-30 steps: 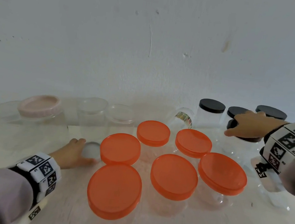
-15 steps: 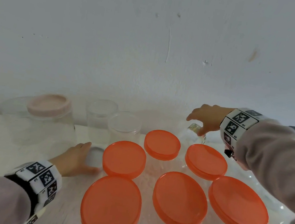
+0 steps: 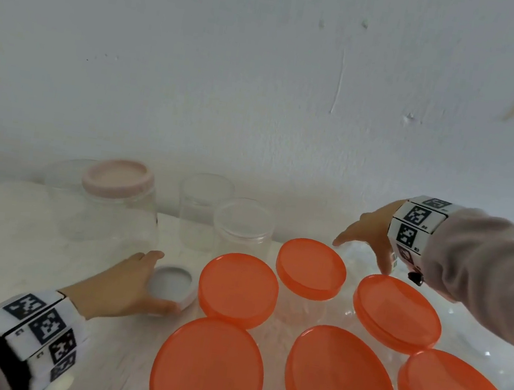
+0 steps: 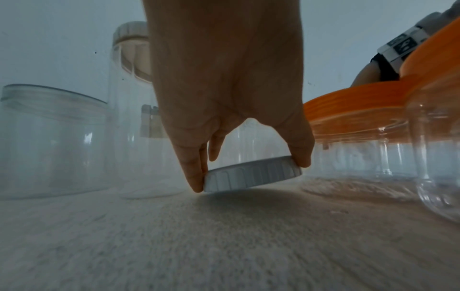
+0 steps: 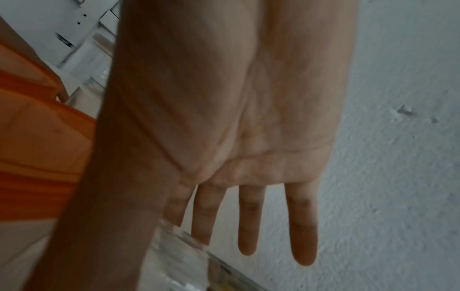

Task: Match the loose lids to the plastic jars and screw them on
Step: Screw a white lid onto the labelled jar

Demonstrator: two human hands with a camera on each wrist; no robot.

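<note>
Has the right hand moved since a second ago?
Yes. The right hand has swung left, from over the black-lidded jars to behind the orange lids, fingers straight.

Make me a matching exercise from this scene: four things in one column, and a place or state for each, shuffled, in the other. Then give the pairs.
Things
1. small white ribbed plastic lid
2. pale pink round lid
3. right hand
4. clear plastic jar without a lid

States
A. screwed on a tall clear jar at the back left
B. open, fingers stretched out behind the orange lids
C. pinched at its rim by the left hand, tilted on the table
D. standing open-mouthed beside another clear jar

Pairs: 1-C, 2-A, 3-B, 4-D
</note>
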